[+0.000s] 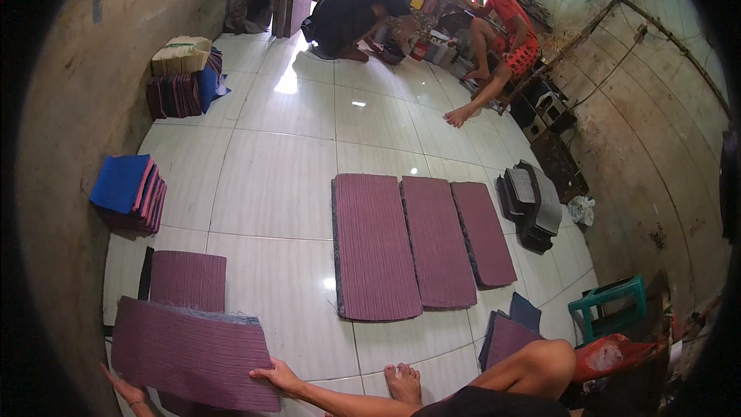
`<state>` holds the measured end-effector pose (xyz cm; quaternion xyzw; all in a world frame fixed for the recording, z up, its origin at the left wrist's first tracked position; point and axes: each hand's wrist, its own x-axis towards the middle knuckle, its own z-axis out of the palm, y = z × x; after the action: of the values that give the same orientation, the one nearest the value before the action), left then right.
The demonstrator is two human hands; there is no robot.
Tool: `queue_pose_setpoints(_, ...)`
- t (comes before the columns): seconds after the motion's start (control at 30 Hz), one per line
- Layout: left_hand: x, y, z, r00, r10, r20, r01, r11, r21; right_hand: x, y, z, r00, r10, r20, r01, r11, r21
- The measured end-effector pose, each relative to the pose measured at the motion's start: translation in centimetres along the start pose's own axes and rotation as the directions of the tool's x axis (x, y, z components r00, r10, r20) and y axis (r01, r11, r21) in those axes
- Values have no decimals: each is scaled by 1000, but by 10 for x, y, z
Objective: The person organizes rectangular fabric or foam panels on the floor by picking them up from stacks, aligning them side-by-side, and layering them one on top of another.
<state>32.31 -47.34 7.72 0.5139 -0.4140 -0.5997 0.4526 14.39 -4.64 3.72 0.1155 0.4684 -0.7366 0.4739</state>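
Knee (540,359) and foot (403,382) nearest, on tiled floor (270,185). Both hands grasping maroon mat (193,351): left hand (127,392) at lower left corner, right hand (279,376) on right edge, fingers curled over it. Mat raised at low left, long axis left-right, over stack (187,279). Three laid mats (424,243) lie ahead-right, nearer right hand.

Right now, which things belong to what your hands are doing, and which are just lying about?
In hand:
- purple carpet piece, held by left hand and right hand
- purple piece behind it
- three purple pieces laid in a row

Lying about:
- blue-topped stack
- green stool
- grey pile
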Motion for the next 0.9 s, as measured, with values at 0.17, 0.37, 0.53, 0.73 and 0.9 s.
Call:
queue_pose_setpoints(0.17, 48, 12, -10, 993, 103, 60, -108, 990, 91, 7, 6, 1, 999, -34, 7, 34, 999, -8)
queue_pose_setpoints(0.37, 73, 86, 31, 931, -151, 332, -123, 728, 674, 3, -6, 7, 1000, 0, 17, 1, 997, -75)
queue_pose_setpoints(0.53, 29, 150, 130, 651, -648, 394, -299, 258, 919, -1, -10, -1, 999, -30, 30, 34, 993, -112)
queue_pose_setpoints(0.73, 136, 126, 90, 661, -543, 519, -472, 237, 849, 0, -16, 41, 990, -113, 79, 118, 991, -59)
queue_pose_setpoints(0.9, 27, 119, 140, 574, -718, 394, -142, 386, 911, -8, -13, 4, 996, -84, -2, 83, 990, -111)
